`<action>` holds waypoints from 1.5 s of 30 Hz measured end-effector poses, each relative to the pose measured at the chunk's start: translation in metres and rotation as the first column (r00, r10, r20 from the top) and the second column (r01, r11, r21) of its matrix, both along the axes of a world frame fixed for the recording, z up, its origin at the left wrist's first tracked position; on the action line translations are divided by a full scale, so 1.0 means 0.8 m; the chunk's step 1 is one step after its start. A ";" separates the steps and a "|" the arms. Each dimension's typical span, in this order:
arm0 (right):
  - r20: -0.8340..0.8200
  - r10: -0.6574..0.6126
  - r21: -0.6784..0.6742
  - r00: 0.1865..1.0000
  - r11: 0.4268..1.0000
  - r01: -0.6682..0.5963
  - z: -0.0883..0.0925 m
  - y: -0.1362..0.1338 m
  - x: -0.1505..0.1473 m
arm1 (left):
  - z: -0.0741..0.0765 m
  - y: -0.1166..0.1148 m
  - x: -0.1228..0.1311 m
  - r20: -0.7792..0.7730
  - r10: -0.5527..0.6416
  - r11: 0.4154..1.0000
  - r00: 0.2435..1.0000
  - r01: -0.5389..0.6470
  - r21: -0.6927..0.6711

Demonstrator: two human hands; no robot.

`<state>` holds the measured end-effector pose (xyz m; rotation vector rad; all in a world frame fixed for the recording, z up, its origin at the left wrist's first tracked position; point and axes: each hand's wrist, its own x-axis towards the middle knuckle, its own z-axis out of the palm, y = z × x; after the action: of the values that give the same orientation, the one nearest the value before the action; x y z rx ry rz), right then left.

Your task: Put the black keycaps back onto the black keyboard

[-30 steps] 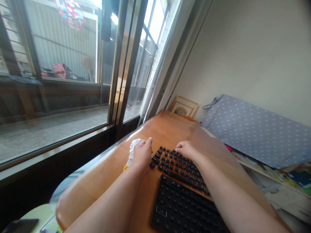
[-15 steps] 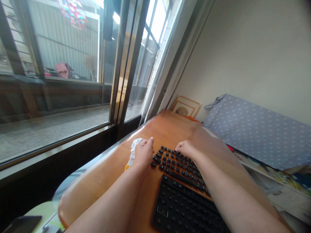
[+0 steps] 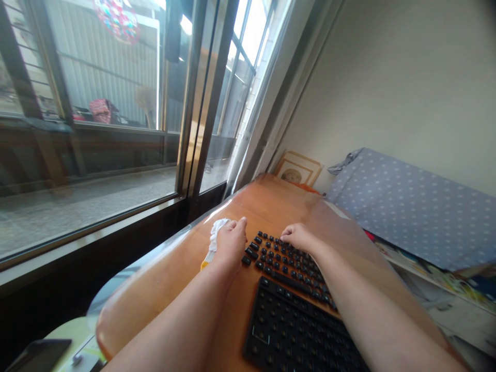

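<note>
Rows of loose black keycaps (image 3: 284, 269) lie on the wooden table (image 3: 163, 274), just beyond a black keyboard base (image 3: 298, 330) that shows few caps on it. My left hand (image 3: 232, 237) is closed at the left end of the rows, beside a white cloth-like item (image 3: 217, 232) with a yellow part; what its fingers hold, if anything, is hidden. At the far edge of the keycaps, my right hand (image 3: 297, 236) has its fingertips pinched together over the top row. Anything between those fingertips is too small to make out.
A framed picture (image 3: 296, 170) leans at the table's far end, near an orange item. Glass windows run along the left. On the right stands something under a grey dotted cloth (image 3: 411, 206). A dark flat object (image 3: 42, 356) lies at the lower left.
The view has shifted very slightly. Both hands keep nearly the same place and pose relative to the keycaps.
</note>
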<state>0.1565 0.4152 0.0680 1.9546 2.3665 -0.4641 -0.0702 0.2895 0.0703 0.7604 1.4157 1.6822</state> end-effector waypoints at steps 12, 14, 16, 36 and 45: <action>-0.077 0.009 0.103 0.997 0.995 -0.001 0.005 -0.012 -0.005 | -0.002 0.002 -0.001 -0.007 0.000 1.000 1.000 0.000 0.001; -0.106 0.017 0.153 0.994 0.988 -0.001 0.012 -0.017 -0.004 | -0.004 0.003 -0.001 -0.009 0.000 1.000 1.000 0.000 0.003; -0.140 0.029 0.215 0.990 0.977 0.001 0.020 -0.026 0.000 | -0.006 0.005 -0.001 -0.011 0.002 1.000 1.000 -0.002 0.004; -0.354 0.173 0.358 0.919 0.933 -0.038 0.050 -0.260 0.028 | -0.005 0.008 -0.003 0.002 -0.012 1.000 1.000 0.012 -0.017; -0.352 0.158 0.315 0.923 0.948 -0.042 0.026 -0.266 0.025 | -0.005 0.007 -0.003 -0.001 -0.025 1.000 1.000 0.025 -0.011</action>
<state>0.1761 0.2026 0.0891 1.9945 2.9175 -0.5378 -0.0726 0.2953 0.0663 0.7701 1.4098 1.6535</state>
